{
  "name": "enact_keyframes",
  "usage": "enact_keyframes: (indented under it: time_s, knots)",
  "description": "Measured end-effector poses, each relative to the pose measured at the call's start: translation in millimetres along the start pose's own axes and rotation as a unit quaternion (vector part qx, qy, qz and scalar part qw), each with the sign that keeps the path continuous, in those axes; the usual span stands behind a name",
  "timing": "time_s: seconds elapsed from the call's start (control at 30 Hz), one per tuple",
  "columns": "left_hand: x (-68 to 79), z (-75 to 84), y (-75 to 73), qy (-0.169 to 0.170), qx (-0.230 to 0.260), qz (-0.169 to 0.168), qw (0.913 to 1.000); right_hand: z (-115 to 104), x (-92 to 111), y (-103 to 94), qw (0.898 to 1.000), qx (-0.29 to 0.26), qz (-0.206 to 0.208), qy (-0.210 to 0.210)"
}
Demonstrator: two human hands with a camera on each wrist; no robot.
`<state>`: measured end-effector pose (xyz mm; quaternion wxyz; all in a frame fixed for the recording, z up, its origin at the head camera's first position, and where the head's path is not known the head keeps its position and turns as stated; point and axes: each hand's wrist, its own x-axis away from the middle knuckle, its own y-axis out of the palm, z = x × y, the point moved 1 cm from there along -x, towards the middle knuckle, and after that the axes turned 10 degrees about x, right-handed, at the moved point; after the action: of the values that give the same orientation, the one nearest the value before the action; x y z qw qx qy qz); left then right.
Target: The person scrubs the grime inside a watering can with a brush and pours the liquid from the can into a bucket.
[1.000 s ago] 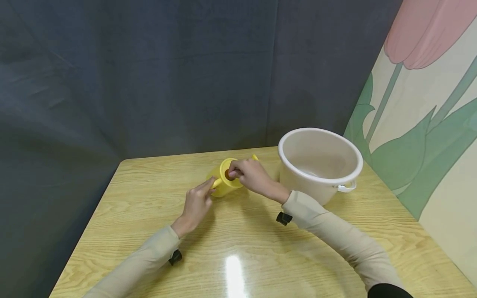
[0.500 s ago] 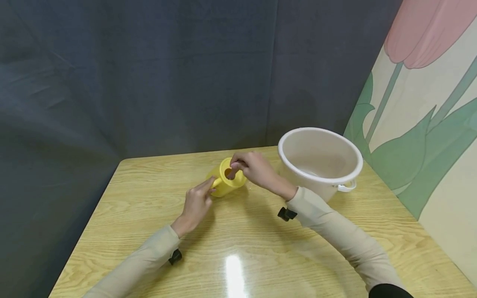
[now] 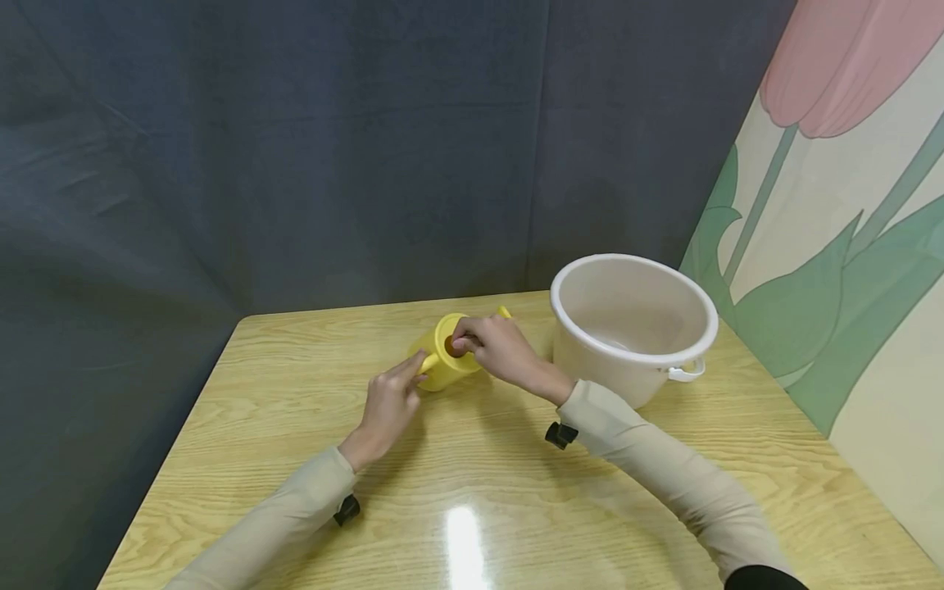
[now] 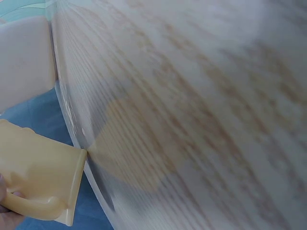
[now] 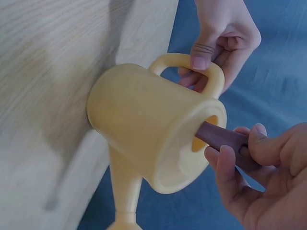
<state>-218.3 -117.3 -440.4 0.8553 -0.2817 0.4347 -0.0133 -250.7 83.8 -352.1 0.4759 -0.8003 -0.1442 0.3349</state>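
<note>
As right wrist, unlike head view, reveals, right hand (image 5: 276, 188) pinches stick (image 5: 222, 137); left hand (image 5: 229, 29) grips can (image 5: 136, 112).

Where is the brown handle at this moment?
In the right wrist view, the brown handle is right of centre, pinched by the right hand, with its far end inside the opening of the watering can.
</note>
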Motion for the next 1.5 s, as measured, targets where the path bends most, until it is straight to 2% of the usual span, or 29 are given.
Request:
enact_keyframes:
  time_s: [0.37,0.57,0.73,1.2,1.5]
  knots:
    - [-0.2,-0.4,-0.3,0.003,0.000,-0.001,1.0000,-5,-4,-26.2,0.998,-0.061,-0.007,-0.003]
    - [-0.2,0.9,0.0,0.002,0.004,0.000,1.0000,-1,-4,-14.8,1.000,-0.002,-0.011,-0.005]
    - [0.1,1.0,0.3,0.003,0.002,-0.002,1.0000,3,-3,-5.7,0.999,-0.008,-0.034,0.005]
    - [-1.6,-0.2,0.3,0.009,0.005,0.002,0.9999,-5,-4,-34.2,0.999,-0.037,-0.024,-0.010]
    - [-0.2,0.7,1.0,0.003,0.002,0.001,1.0000,-2,-3,-19.5,0.998,0.017,-0.060,-0.014]
